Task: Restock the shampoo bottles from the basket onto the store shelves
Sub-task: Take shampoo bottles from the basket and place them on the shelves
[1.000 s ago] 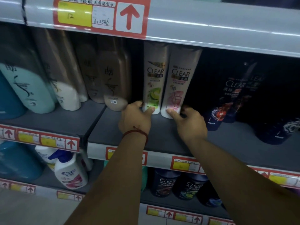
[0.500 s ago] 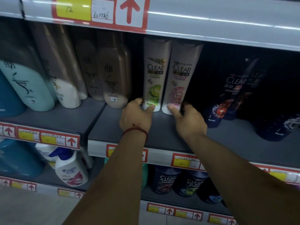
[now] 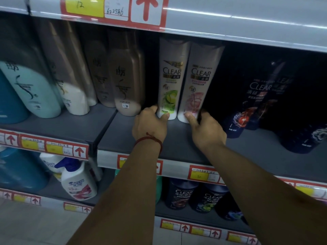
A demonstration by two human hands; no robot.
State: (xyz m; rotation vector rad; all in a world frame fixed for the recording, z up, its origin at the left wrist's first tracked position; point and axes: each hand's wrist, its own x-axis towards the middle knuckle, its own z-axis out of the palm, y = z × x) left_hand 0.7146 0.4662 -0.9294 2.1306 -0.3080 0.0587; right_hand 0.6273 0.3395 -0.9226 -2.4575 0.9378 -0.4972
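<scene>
Setting: store shelving fills your view, and the grey metal shelf board point(image 3: 177, 144) at the level of your hands runs across the middle.
Lower tier: beneath your forearms stand a white pump bottle with a blue head point(image 3: 79, 184) and several dark round Clear bottles point(image 3: 180, 193).
Price strip: red-and-yellow price tags point(image 3: 201, 174) line the board's front edge, partly covered by your arms.
Left wrist: a red string bracelet point(image 3: 150, 139) circles it.
Left hand: your left hand point(image 3: 150, 124) grips the base of the white Clear shampoo bottle with the green label point(image 3: 170, 76). The thumb lies across its front and the fingers wrap round its left side.
Right hand: your right hand point(image 3: 207, 131) grips the base of the white Clear shampoo bottle with the pink label point(image 3: 200, 80). The thumb is on its front and the fingers curl round its right side.
Task bottles: both stand upright on the grey board, well back from its front edge and close side by side.
Left neighbours: tall brown plastic bottles point(image 3: 126, 76) stand just beside the green-label bottle, and a pale teal bottle point(image 3: 30, 89) stands farther left on the adjoining board.
Right neighbours: dark navy Clear bottles point(image 3: 247, 103) lean in shadow, apart from the pink-label bottle.
Overhead: the upper shelf edge carries a tag with a red arrow point(image 3: 146, 9).
</scene>
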